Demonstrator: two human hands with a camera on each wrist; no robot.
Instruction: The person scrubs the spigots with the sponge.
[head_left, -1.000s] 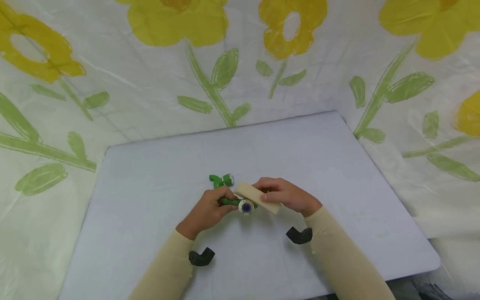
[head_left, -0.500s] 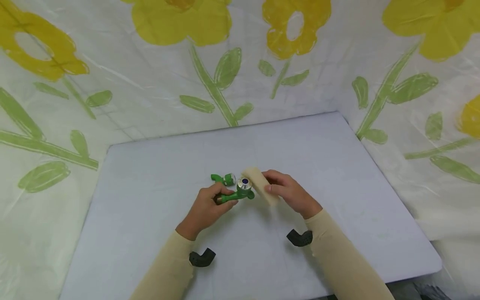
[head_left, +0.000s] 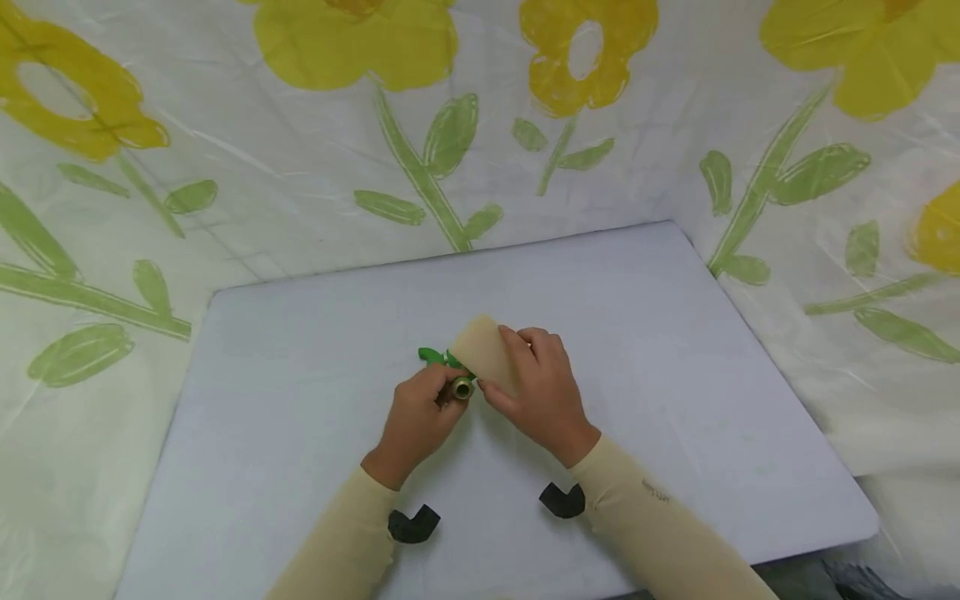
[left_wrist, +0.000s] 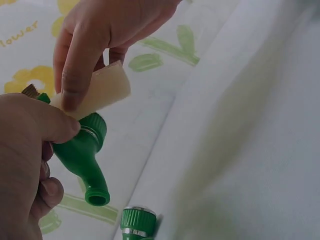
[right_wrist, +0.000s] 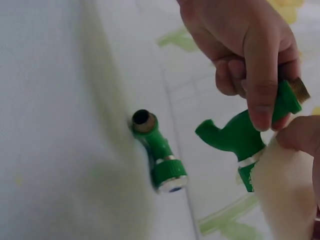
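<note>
My left hand [head_left: 420, 422] pinches a green water tap [right_wrist: 241, 132] near its brass threaded inlet, which points toward the head camera. In the left wrist view the tap's spout hangs down and its round knob is partly covered. A cream sponge block [head_left: 480, 354] is gripped between the thumb and fingers of my right hand [head_left: 546, 398]. The sponge lies against the tap's knob end, as the right wrist view shows. A second green tap [right_wrist: 159, 152] with a silver-capped knob lies on the table just beyond my hands, mostly hidden in the head view.
The white table [head_left: 315, 333] has rounded corners and reaches back to a plastic sheet [head_left: 300, 183] painted with yellow flowers. A black angled piece [head_left: 414, 525] sits at my left sleeve, and another black piece [head_left: 562, 500] at my right sleeve.
My left hand has turned the tap so its threaded inlet faces the head camera. My right hand has moved left, tilting the sponge flat over the knob end.
</note>
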